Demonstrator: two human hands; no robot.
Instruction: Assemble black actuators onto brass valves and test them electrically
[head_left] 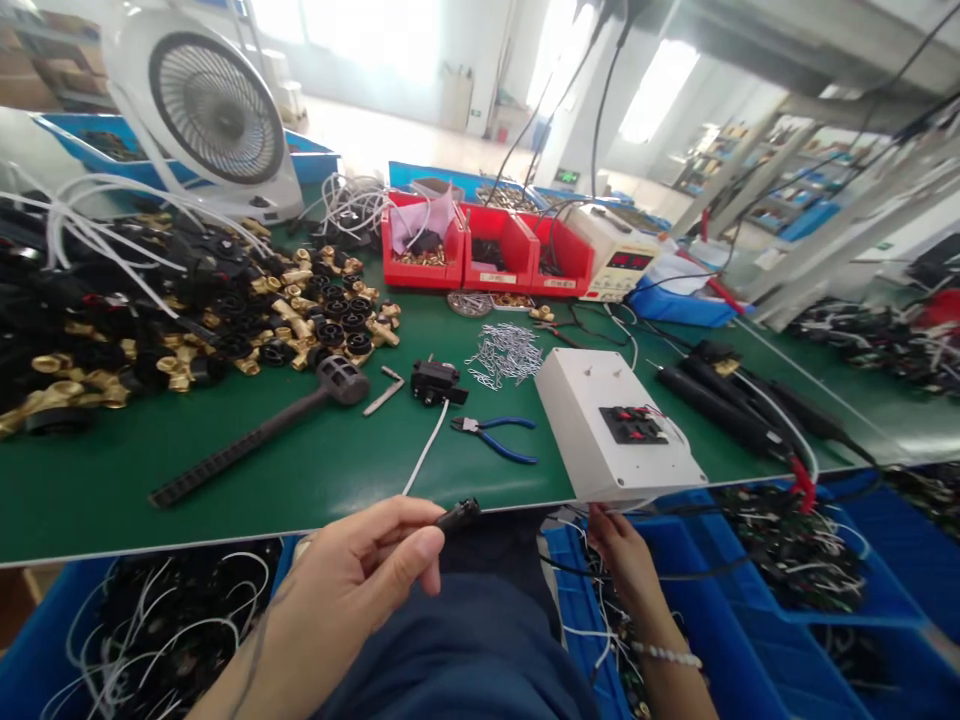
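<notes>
My left hand (pixel 352 580) pinches a small black cylindrical connector (pixel 459 514) between thumb and fingers, just off the bench's front edge. A white cable (pixel 426 450) runs from a black plastic unit (pixel 436 382) on the bench down behind this hand. My right hand (pixel 622 550) is below the front edge of a white box (pixel 577 420), its fingers curled together; what they grip is hidden. Red and black sockets (pixel 634 425) sit on the box's top. Blue-handled cutting pliers (pixel 499 437) lie between the black unit and the box.
A black mallet (pixel 262 430) and a metal hex key (pixel 384 390) lie leftward, before piled brass fittings (pixel 300 310). Farther back are twisted wire ties (pixel 506 352), red bins (pixel 499 250), a power supply (pixel 619 255) and a fan (pixel 217 110). Blue crates (pixel 690 560) stand below the bench.
</notes>
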